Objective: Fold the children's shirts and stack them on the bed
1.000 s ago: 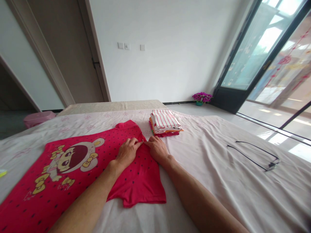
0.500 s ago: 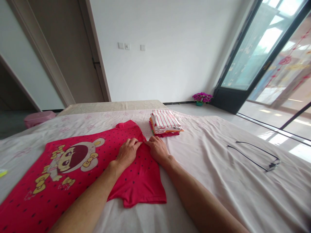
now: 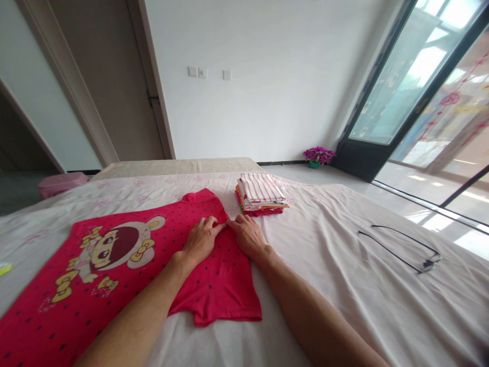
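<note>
A red T-shirt [image 3: 158, 239] with black dots and a cartoon-girl print lies spread on the bed, its neck end toward the right. My left hand [image 3: 201, 238] rests on the shirt near the neckline, fingers curled and thumb stretched toward the other hand, pinching the cloth. Right beside it, my right hand [image 3: 247, 235] grips the neckline edge between bent fingers and thumb. The two thumbs nearly meet; the fingertips are partly hidden. One short sleeve [image 3: 229, 303] lies toward me between my forearms, slightly wrinkled.
Just beyond my right hand sits a stack of folded clothes [image 3: 262, 191], a striped one on top. Black-framed glasses [image 3: 428, 264] lie on the pale bedsheet [image 3: 321, 265] at right. A pink stool [image 3: 63, 183] stands at far left, a pot of purple flowers [image 3: 319, 155] by the door.
Hardly anything differs. My hands stay at the neckline, the left thumb slightly shifted, and the view has moved a little.
</note>
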{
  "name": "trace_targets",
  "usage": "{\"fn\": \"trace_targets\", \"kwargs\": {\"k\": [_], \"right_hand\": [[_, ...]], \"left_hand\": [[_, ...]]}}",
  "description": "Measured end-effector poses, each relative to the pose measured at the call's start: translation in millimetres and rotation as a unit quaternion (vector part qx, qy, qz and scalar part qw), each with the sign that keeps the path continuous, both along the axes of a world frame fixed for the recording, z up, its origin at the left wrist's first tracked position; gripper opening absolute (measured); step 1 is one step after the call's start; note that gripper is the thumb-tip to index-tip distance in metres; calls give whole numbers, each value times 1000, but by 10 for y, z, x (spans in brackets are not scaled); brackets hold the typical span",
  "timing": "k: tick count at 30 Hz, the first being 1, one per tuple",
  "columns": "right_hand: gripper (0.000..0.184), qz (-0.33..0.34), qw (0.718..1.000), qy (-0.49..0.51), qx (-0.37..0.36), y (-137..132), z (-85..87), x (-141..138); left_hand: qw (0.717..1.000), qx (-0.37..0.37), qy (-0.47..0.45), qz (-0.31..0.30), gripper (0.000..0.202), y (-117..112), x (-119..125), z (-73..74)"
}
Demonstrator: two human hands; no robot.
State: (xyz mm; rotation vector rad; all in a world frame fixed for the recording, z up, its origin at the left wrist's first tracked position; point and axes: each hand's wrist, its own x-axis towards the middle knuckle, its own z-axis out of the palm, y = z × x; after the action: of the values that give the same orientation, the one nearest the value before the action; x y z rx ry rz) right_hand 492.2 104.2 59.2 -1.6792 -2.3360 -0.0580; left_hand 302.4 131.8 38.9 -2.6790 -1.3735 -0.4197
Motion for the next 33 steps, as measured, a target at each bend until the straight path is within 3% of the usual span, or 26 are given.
{"fn": "trace_targets", "kwargs": {"k": [9, 22, 33], "right_hand": [[36, 14, 999, -36, -25, -24, 78, -9], [32, -42, 999, -30, -12, -14, 34, -25], [31, -55, 998, -30, -12, 1, 5, -15]], "left_hand": [[999, 1, -46, -9, 44, -9, -18, 16], [998, 8, -55, -4, 43, -20, -21, 12], [1000, 2, 18, 17, 61, 17, 52, 17]]}}
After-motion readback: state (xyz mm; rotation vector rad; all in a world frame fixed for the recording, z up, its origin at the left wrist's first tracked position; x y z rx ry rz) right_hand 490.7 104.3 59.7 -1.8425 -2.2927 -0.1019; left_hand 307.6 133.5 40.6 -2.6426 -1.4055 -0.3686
